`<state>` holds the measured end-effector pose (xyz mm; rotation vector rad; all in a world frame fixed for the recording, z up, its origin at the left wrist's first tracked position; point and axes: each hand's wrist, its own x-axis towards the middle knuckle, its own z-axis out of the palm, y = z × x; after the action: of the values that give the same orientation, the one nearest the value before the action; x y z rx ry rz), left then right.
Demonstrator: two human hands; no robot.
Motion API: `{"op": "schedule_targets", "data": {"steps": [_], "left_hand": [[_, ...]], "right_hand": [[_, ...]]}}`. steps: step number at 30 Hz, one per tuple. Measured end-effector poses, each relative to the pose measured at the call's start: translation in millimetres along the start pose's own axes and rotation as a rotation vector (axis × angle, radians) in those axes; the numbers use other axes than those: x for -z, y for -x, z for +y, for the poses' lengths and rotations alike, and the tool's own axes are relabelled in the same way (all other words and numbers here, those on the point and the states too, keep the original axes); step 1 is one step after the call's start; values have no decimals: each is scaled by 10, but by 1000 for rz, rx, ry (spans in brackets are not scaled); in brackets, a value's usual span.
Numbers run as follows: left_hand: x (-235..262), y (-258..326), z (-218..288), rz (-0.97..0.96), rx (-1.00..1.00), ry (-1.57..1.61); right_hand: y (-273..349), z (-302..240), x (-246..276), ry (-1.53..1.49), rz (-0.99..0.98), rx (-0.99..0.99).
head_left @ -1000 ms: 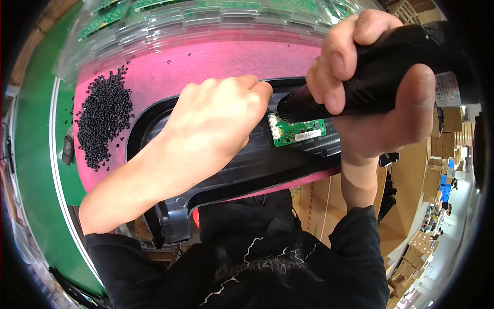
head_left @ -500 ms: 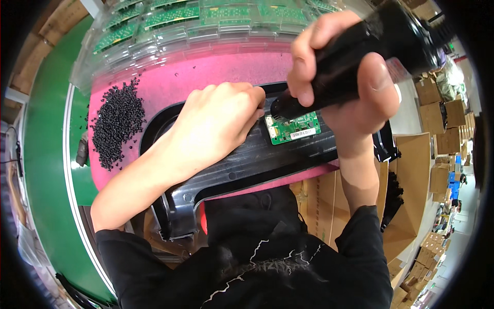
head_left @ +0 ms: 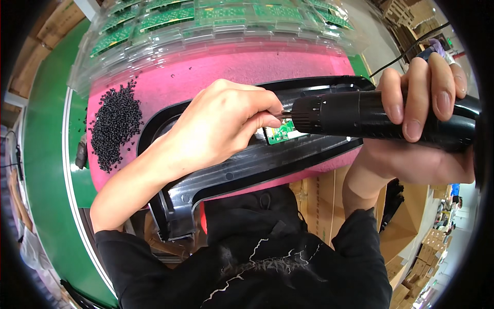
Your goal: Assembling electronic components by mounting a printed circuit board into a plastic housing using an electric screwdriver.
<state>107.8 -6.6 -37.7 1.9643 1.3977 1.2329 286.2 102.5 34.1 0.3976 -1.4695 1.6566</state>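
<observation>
My right hand is wrapped round a black electric screwdriver, held almost level with its bit pointing left. At the bit's tip, my left hand has its thumb and forefinger pinched together; whatever lies between them is hidden. Below the tool's nose, a green circuit board with a white label sits in a long black plastic housing. Fingers and screwdriver cover much of the board. To the left, small black screws lie in a loose heap.
The pink mat carries the housing and the screws. Clear plastic trays of green circuit boards stand along the far side. A cardboard box with black parts is at my right, and a dark cable runs behind the screwdriver.
The screwdriver has swung from pointing down at the board to nearly level, and my right hand has moved right. My left hand has shifted slightly right, its fingertips now at the bit.
</observation>
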Motion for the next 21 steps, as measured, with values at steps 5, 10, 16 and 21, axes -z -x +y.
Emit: {"op": "schedule_targets", "data": {"steps": [5, 10, 16, 21], "left_hand": [[24, -30, 16, 17, -10, 20], [38, -68, 96, -24, 44, 77], [78, -40, 57, -49, -35, 83], [71, -49, 55, -132, 21, 109]], "right_hand": [[15, -65, -19, 7, 15, 20], [42, -113, -20, 10, 27, 39], [72, -154, -3, 11, 33, 52], [78, -166, 40, 18, -2, 17]]}}
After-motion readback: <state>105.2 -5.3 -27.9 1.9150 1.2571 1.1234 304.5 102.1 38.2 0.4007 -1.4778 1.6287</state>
